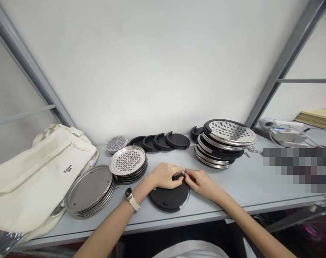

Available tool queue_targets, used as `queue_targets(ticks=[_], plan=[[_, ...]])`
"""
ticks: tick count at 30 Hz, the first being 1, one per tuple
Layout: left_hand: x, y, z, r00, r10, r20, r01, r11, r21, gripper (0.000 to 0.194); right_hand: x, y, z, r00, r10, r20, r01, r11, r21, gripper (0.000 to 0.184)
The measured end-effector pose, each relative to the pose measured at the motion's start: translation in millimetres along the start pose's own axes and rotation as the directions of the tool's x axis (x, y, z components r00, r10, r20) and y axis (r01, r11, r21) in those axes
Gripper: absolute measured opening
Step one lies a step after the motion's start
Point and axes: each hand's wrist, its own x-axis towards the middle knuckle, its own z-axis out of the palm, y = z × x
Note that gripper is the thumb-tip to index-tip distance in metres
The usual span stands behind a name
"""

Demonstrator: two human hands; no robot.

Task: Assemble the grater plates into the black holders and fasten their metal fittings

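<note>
A round black disc [169, 199] lies on the grey tabletop in front of me, with a thin silver edge showing along its right side. My left hand [165, 175] rests over its upper part, thumb and fingers curled and closed on its far right edge. My right hand [202, 182] meets the left there, its fingertips pinched at the same edge beside a small silver bit [183, 172]. The fingers partly hide what lies between them. Behind the hands are several black discs with notched rims [178, 141], lying overlapped by the wall.
On the right stands a tall stack of black discs and perforated metal grater plates [229, 132]. Left are a pile of grater plates [127, 161], a small grater plate [117, 144], plain metal plates [90, 188] and a cream bag [50, 172]. Cables and a white device [286, 136] sit far right.
</note>
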Motion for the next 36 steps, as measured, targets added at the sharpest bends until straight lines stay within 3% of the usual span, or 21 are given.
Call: queue_targets(ticks=[11,36], plan=[[0.1,4.3,-4.1,0.998,-0.057,0.036,0.056,0.998,0.033,0.012,0.2,-1.1,1.3,1.0,0.001,-0.02,-0.002,0.999,-0.054,0.022],[0.5,3.9,-2.8,0.999,-0.038,0.031,0.038,0.999,0.026,0.011,0.9,-0.8,2.5,1.0,0.004,-0.028,-0.007,0.997,-0.08,0.023]])
